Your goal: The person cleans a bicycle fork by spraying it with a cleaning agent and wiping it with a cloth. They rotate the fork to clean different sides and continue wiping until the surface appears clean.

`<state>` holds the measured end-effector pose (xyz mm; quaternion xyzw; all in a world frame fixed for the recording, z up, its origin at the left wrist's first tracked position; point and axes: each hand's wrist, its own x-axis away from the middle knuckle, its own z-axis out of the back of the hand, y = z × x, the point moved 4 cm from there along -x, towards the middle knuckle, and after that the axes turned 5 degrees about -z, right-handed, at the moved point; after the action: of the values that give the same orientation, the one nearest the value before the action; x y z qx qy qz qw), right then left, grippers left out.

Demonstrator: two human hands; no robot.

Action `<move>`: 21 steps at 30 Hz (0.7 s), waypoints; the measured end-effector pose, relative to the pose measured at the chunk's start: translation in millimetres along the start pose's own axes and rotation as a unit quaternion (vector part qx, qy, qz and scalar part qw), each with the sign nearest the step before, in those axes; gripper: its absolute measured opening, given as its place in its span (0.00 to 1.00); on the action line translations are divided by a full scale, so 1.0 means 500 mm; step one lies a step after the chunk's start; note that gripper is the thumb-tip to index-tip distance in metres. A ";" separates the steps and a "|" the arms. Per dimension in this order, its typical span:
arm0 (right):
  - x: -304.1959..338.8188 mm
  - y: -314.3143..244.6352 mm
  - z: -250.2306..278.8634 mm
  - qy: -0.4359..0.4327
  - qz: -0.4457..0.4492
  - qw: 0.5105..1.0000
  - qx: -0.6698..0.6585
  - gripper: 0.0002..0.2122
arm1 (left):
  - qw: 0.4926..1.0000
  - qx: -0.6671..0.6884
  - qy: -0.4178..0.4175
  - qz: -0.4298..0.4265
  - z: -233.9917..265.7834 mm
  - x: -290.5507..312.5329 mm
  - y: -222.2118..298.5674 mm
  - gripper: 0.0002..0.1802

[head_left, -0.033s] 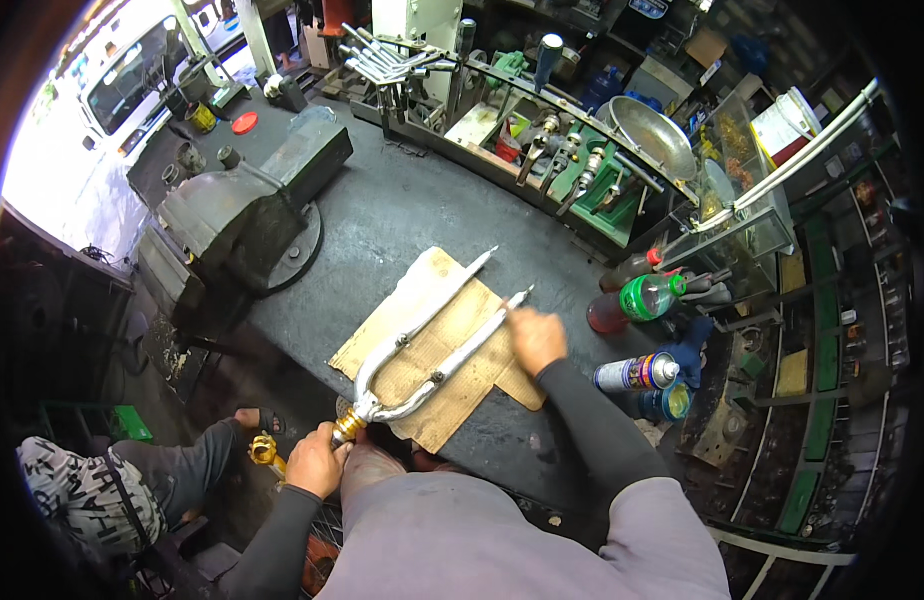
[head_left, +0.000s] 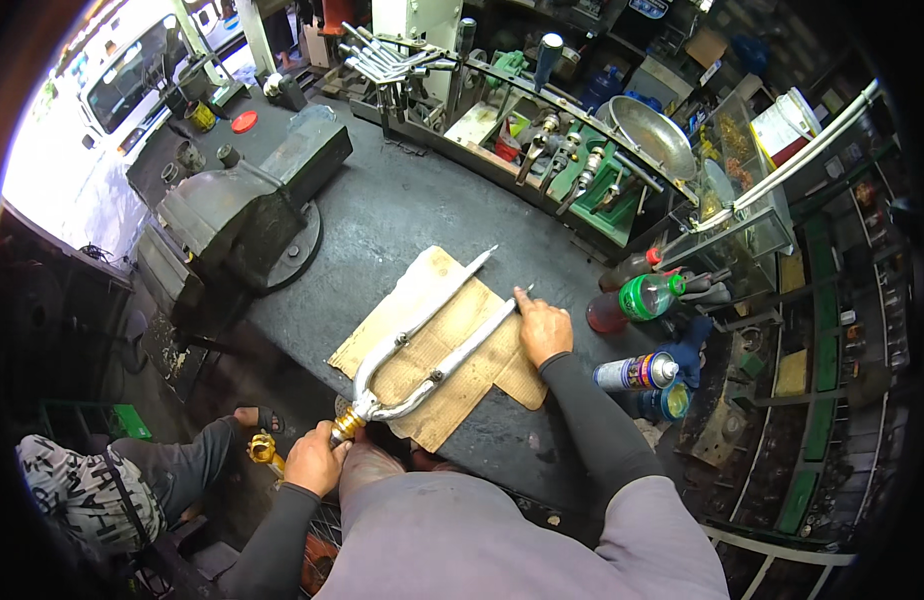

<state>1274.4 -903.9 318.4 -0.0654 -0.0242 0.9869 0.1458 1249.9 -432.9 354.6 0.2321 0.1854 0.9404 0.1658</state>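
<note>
We're on one head-worn fisheye, looking down and forward: flat dark-grey workbench (head_left: 432, 200) near, mid-frame; wearer's pale mauve fabric shirt (head_left: 482, 545) closest, bottom centre. Straight edges bow toward the frame's rim.

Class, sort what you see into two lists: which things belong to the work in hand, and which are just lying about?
In the work:
silver fork, stem in the left hand, right hand at one leg's tip
cardboard beneath its legs

Lying or standing about, untouched:
vise
spray can
green-capped bottle
round metal pan
red lid
</note>
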 end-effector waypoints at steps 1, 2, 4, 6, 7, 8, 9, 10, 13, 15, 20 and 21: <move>0.007 -0.007 -0.010 -0.021 0.025 0.999 -0.001 0.23 | 1.000 0.015 -0.009 0.000 0.005 -0.009 -0.003 0.24; 0.026 -0.022 -0.031 -0.042 0.049 0.998 -0.002 0.23 | 0.999 0.014 -0.034 -0.001 0.004 -0.012 -0.008 0.28; 0.053 -0.065 -0.045 -0.067 0.064 0.994 -0.057 0.22 | 0.994 0.030 -0.104 0.029 0.019 -0.045 -0.008 0.32; 0.048 -0.066 -0.033 -0.079 0.056 0.992 -0.082 0.23 | 0.983 0.054 -0.173 0.011 -0.017 -0.078 -0.057 0.41; 0.031 -0.064 -0.028 -0.078 0.052 0.991 -0.096 0.23 | 0.955 0.168 -0.236 0.064 -0.025 -0.102 -0.057 0.39; 0.027 -0.067 -0.024 -0.091 0.043 0.988 -0.119 0.24 | 0.940 0.226 -0.247 0.064 -0.057 -0.108 -0.081 0.38; 0.021 -0.074 -0.025 -0.089 0.055 0.987 -0.123 0.24 | 0.922 0.284 -0.256 0.062 -0.084 -0.104 -0.102 0.37; 0.025 -0.070 -0.026 -0.088 0.058 0.987 -0.124 0.24 | 0.916 0.309 -0.242 0.076 -0.086 -0.101 -0.099 0.34; 0.022 -0.051 -0.029 -0.073 0.065 0.990 -0.106 0.24 | 0.987 0.118 -0.100 -0.036 -0.025 -0.071 -0.042 0.28; 0.036 -0.042 -0.021 -0.063 0.067 0.993 -0.080 0.24 | 0.997 0.011 0.037 -0.064 0.025 -0.022 0.018 0.30; 0.124 -0.136 -0.064 -0.065 0.072 0.983 -0.154 0.26 | 0.991 -0.055 0.091 -0.075 0.049 0.017 0.065 0.35; 0.138 -0.172 -0.057 -0.058 0.136 0.970 -0.191 0.25 | 0.992 -0.054 0.088 -0.073 0.046 0.020 0.066 0.35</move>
<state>1237.6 -800.7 287.7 -0.0377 -0.2114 0.9767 -0.0068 1245.3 -451.6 391.3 0.1250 0.1646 0.9511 0.2297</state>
